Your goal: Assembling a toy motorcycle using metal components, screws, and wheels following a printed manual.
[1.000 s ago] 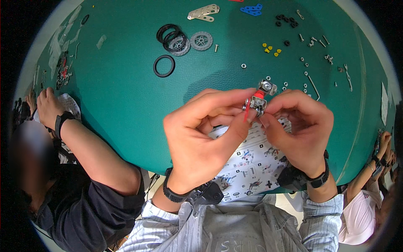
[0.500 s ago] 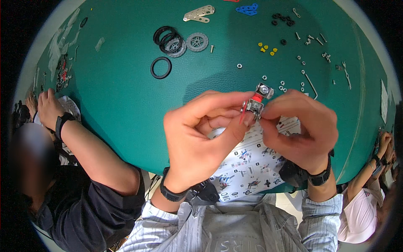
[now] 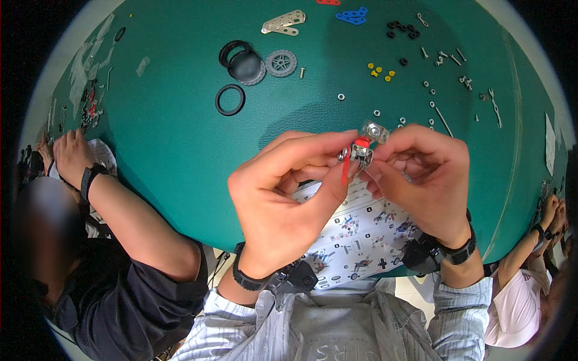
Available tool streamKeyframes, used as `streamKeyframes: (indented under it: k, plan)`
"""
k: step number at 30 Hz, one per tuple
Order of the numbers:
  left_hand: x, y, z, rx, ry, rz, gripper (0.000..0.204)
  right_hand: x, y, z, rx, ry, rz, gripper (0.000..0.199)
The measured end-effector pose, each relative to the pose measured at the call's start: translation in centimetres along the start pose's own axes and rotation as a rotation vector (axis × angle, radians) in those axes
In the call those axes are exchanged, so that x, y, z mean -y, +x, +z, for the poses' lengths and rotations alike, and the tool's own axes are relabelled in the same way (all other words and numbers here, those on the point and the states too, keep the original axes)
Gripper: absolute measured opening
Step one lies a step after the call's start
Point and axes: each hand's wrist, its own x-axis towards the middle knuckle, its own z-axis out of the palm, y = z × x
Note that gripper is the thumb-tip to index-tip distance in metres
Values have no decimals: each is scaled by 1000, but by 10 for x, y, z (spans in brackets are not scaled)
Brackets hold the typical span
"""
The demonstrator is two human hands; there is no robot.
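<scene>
worktop (image 3: 180, 150) dark green. small assembly (image 3: 360, 150) silver w/ red bit. rings (image 3: 230, 99) black at 11 o'clock; yellow bits (image 3: 380, 70), blue plate (image 3: 352, 15) at 12.

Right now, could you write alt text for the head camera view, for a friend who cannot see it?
Two bare hands, left hand and right hand, pinch a small metal-and-red assembly between them above a green table. An illustrated instruction sheet lies beneath, with black rubber rings, a grey wheel and scattered nuts farther back. Another person's forearm rests at the left.
</scene>
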Motion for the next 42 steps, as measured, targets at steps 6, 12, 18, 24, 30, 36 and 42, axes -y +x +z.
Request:
streamKeyframes:
  k: [6,12,18,24,30,36,42]
  plan:
    - [1,0,1,-8,29,40,26,-3,1,1,20,103,32,11]
    - [1,1,-1,16,2,-1,25,0,3,-1,11,-421,-318,18]
    - [-1,1,-2,38,-146,-139,24,-1,11,-6,-12,-725,-797,26]
    - [2,1,-2,39,-103,-70,24,1,9,-5,19,-659,-721,26]
    - [-1,1,-3,36,-119,-104,23,0,9,-4,-14,-782,-823,26]
    - [1,2,-5,48,-73,-69,23,2,8,-4,17,-626,-662,26]
    - [1,1,-4,19,-58,-34,28,-1,6,-5,-4,-421,-380,19]
